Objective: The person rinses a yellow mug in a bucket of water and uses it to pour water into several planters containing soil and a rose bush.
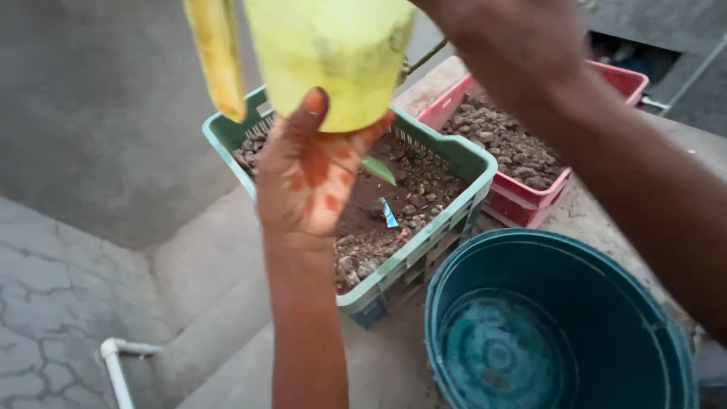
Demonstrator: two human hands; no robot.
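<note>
The left hand [307, 178] is raised in front of the camera, palm towards the viewer, with reddish-orange marks on the skin. Its thumb and fingers press against the underside of a yellow-green plastic container [333, 53], so this hand supports the container from below. The container is held up in the air, above the near left part of a green plastic crate [409, 246], and its top goes out of the picture. A yellow curved part [218, 57], probably the handle of the container, hangs down on its left side.

The right arm [606, 151] comes in from the right edge and reaches up to the top of the container. The right hand itself is cut by the upper edge of the picture, so I cannot tell if it is closed or open.

The green crate is filled with dark soil and small stones; a small green leaf [379, 170] and a little blue and white scrap [388, 214] lie on the soil. Just behind it, touching or almost touching, stands a red plastic crate [530, 204], also full of lumpy soil. In front of the crates, to the right, is a round teal plastic bucket [545, 250] with a little water at the bottom. The crates and the bucket stand on a grey concrete ledge [379, 363]. A white pipe [117, 363] lies on the cracked floor at lower left.
</note>
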